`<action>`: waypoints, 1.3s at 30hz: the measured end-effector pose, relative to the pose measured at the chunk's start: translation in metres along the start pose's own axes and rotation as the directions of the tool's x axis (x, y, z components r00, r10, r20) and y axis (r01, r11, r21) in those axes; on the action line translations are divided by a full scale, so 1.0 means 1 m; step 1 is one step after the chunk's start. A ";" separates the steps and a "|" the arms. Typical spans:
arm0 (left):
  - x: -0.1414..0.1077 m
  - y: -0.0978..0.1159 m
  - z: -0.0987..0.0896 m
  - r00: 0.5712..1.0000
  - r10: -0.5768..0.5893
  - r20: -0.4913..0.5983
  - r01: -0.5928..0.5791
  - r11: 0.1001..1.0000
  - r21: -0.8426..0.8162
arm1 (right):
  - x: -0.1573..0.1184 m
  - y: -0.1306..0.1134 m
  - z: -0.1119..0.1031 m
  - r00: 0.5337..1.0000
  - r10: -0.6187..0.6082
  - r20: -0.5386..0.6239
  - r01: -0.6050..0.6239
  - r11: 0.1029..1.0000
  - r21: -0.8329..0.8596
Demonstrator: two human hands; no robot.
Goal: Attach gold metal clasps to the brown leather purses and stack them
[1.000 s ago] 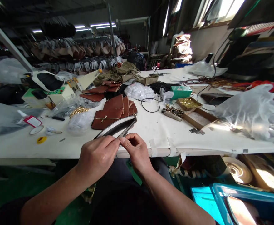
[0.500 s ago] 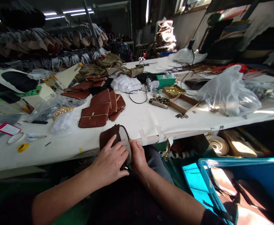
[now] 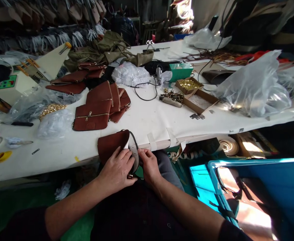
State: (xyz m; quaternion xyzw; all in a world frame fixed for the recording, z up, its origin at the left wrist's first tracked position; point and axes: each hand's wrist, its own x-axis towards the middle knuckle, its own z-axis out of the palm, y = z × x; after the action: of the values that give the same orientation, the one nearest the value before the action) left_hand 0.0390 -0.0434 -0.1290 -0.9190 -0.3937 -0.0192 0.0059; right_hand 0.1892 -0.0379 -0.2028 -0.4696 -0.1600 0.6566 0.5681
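Workshop: hanging bags (image 3: 36, 16) crowd the far left, beyond a long white table (image 3: 142, 117) strewn with supplies.
Brown pouch (image 3: 112, 144): at the middle of the table's near edge, tilted, its mouth open to the right and pale lining (image 3: 134, 146) showing; I cannot tell whether it touches the table.
Right hand (image 3: 149, 164): thumb and fingers pinch the dark edge of the pouch's mouth, on its right side.
Left hand (image 3: 118, 167): fingers bunched over the pouch at its mouth, thumb apart beside a small metal fitting (image 3: 130, 176); whether they clamp or only press, I cannot tell.
Stacked pouches (image 3: 93, 122): farther and to the left, apart from the held one; the nearest shows a zip (image 3: 88, 115) facing up.
Cardboard boxes (image 3: 191, 106): two on the right, farther off, one holding gold bits (image 3: 189, 83).
Blue bin (image 3: 257, 162): near right, below the tabletop, with leather pieces (image 3: 254, 216) inside.
Mouth edge: pulling too hard with the right pinch could crease or stretch it, I judge, since the other side may be only lightly held.
Metal fitting: it might scratch the leather if the pouch is folded against it.
Table edge: should both hands loosen together, the pouch could slide toward the lap, being so close to the drop.
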 end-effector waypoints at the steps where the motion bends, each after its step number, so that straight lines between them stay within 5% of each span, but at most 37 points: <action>1: 0.000 -0.002 -0.002 1.000 0.015 0.022 -0.016 1.000 0.017 | -0.002 -0.001 0.000 1.000 0.010 0.000 -0.010 1.000 -0.011; 7: 0.011 -0.012 -0.037 0.977 0.141 0.159 -0.174 0.960 0.217 | -0.007 0.001 0.004 0.995 0.098 0.026 -0.098 0.995 0.032; 10: 0.016 -0.023 -0.044 0.973 0.157 0.167 -0.184 0.969 0.163 | -0.005 0.004 0.007 0.990 0.142 -0.008 -0.140 0.982 0.126; 20: 0.000 -0.046 0.016 0.992 0.091 -0.085 -0.098 0.991 -0.087 | 0.004 0.004 -0.004 0.982 0.182 0.046 -0.186 0.976 0.114; 25: -0.003 -0.044 0.033 0.988 0.042 -0.149 -0.063 0.988 -0.138 | 0.004 -0.006 -0.015 0.980 0.160 0.116 -0.148 0.983 -0.107; 28: -0.003 -0.044 0.044 0.976 0.026 -0.216 -0.068 0.980 -0.189 | 0.016 -0.043 -0.039 0.989 0.005 0.145 0.056 0.911 -0.409; 31: -0.003 -0.045 0.053 0.959 0.024 -0.282 -0.092 0.969 -0.228 | 0.046 -0.113 -0.079 0.928 -0.371 0.030 0.277 0.635 -0.721; 33: -0.003 -0.046 0.056 0.950 0.023 -0.311 -0.104 0.964 -0.246 | 0.076 -0.165 -0.108 0.835 -0.547 -0.053 0.163 0.337 -0.927; 36: -0.004 -0.047 0.060 0.937 0.012 -0.348 -0.110 0.958 -0.263 | 0.122 -0.222 -0.139 0.779 -0.616 -0.115 0.023 0.212 -0.977; 39: -0.004 -0.050 0.064 0.928 0.008 -0.373 -0.117 0.956 -0.270 | 0.155 -0.243 -0.153 0.771 -0.617 -0.158 -0.085 0.146 -0.986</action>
State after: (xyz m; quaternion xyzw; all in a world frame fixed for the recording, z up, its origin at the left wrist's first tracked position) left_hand 0.0021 -0.0105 -0.1934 -0.9023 -0.3486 -0.2479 -0.0532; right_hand 0.4694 0.1254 -0.1674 -0.8394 -0.4526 0.1225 0.2750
